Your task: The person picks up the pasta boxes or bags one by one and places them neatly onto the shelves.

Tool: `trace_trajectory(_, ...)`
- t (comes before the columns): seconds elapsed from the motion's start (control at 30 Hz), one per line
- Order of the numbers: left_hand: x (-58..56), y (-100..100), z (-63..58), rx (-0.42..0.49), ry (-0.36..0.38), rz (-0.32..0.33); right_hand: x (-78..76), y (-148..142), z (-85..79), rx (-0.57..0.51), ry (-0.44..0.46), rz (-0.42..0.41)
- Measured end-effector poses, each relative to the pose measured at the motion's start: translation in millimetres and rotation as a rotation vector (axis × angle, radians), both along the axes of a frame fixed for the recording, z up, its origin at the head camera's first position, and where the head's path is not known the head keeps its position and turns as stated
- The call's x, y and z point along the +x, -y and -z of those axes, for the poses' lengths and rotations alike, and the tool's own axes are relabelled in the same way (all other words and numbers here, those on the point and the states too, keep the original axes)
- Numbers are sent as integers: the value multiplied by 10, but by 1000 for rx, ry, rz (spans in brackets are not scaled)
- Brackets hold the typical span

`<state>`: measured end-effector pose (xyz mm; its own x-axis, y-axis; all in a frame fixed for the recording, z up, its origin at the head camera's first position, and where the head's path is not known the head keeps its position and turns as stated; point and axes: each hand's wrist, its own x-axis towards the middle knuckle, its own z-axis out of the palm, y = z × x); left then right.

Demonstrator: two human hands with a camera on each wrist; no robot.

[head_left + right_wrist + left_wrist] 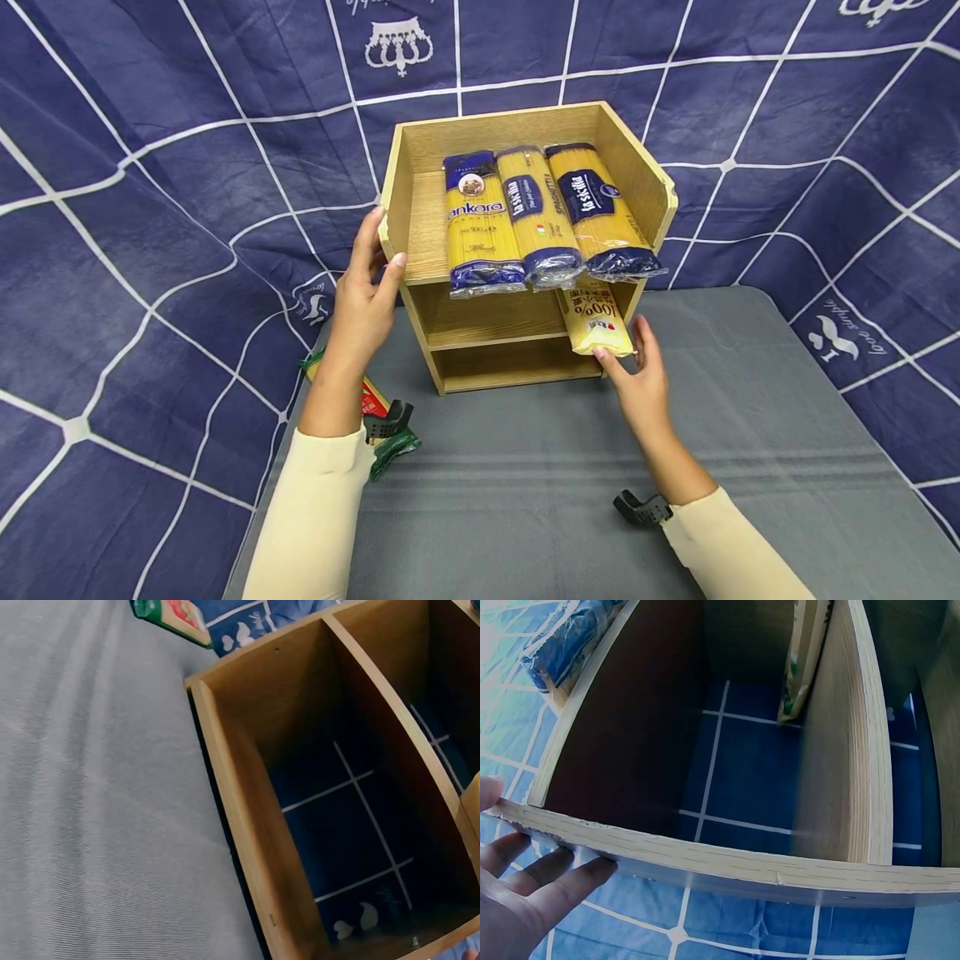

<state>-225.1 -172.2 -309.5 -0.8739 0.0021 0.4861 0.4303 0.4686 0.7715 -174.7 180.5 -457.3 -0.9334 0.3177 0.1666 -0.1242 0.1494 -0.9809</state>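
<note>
My left hand (363, 292) grips the left side panel of a small wooden shelf (427, 333), thumb on the inner side and fingers outside. The left wrist view shows those fingers (574, 889) along the panel's outer face. At the shelf's right, my right hand (643, 387) pinches the front end of a yellow noodle pack (596, 321), thumb on top. This pack sticks out of the middle compartment, beneath the top board. Its back part is hidden in the head view; its far end (799, 690) shows inside the compartment in the left wrist view.
On the top board lie an Ankara spaghetti pack (483, 225) and two La Sicilia packs (538, 208), their ends overhanging the front edge. A green-and-red pack (396, 450) lies on the grey tabletop (510, 492), partly behind the left forearm. Blue checked cloth (300, 83) hangs behind.
</note>
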Motion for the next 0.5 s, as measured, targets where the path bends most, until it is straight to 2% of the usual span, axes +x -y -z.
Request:
trace_trajectory(0.13, 8, -6, -5, -1, 10, -2, -145, -29, 99, -39, -19, -16)
trace_trajectory(0.27, 16, -11, -14, 4, 20, 0, -246, -27, 100, -59, -26, -13)
trace_trajectory(0.5, 3, -2, -6, 5, 8, 6, -315, -14, 101, -65, -31, -9)
